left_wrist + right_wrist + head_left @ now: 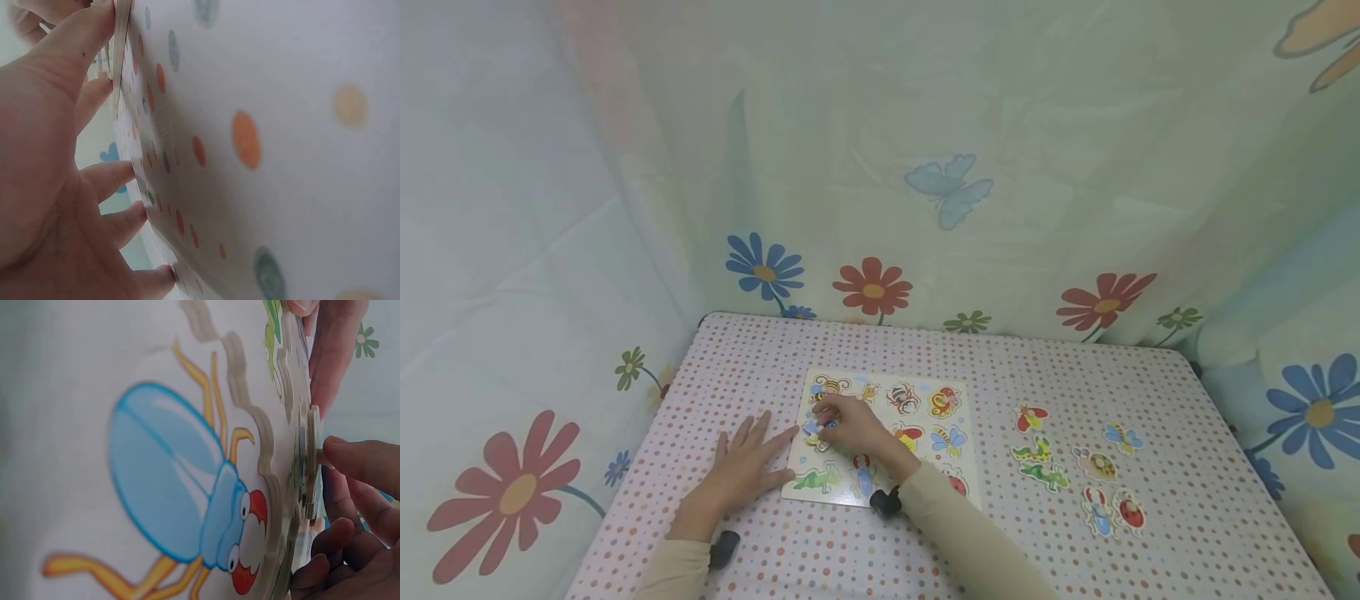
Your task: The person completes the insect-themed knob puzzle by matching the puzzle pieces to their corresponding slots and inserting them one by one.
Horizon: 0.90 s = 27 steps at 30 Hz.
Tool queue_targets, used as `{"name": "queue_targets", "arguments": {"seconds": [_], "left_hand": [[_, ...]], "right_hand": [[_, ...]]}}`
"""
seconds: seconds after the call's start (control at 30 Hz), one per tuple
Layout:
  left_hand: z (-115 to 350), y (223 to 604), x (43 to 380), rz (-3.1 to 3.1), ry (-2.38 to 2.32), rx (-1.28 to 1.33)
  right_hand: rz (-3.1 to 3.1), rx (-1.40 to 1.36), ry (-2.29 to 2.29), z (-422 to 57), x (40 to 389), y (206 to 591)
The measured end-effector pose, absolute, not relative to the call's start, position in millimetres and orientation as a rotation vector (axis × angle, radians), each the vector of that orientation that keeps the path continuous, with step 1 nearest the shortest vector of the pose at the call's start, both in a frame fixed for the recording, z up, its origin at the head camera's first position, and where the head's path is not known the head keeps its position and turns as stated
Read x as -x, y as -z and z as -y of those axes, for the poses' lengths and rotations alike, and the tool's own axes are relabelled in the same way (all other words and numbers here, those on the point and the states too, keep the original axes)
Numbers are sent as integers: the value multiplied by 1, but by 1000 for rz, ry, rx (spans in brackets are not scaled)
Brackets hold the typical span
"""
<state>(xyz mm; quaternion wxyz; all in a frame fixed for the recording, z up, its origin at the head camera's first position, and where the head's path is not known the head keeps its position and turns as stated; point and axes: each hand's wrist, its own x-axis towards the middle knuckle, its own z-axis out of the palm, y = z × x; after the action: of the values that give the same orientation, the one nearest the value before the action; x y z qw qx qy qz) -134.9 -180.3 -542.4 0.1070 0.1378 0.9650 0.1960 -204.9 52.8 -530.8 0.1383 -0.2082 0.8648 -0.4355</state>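
A wooden insect puzzle board (923, 417) lies on the dotted table. Over the left of its middle row, my right hand (859, 427) pinches a puzzle piece by its small knob. In the right wrist view this puzzle piece (310, 462) appears edge-on at the board's surface; I cannot tell if it sits in a recess. Fingers spread, my left hand (739, 471) rests on the table, its thumb and index finger at the board's left edge. A blue beetle picture (169, 475) fills the near part of the right wrist view.
Several loose insect pieces lie right of the board, among them a caterpillar (1032, 451), a grasshopper (1045, 477), a snail (1097, 465), a dragonfly (1123, 437), a blue beetle (1099, 512) and a ladybird (1130, 510). A flower-printed curtain (820, 167) surrounds the table (1000, 542).
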Motion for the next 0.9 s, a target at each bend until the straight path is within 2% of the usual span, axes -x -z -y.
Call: {"name": "queue_targets", "arguments": {"seconds": [0.9], "left_hand": [[180,541,134,-2844,-582,-422]], "right_hand": [[-2532,564,1180,-39,200,526]]}}
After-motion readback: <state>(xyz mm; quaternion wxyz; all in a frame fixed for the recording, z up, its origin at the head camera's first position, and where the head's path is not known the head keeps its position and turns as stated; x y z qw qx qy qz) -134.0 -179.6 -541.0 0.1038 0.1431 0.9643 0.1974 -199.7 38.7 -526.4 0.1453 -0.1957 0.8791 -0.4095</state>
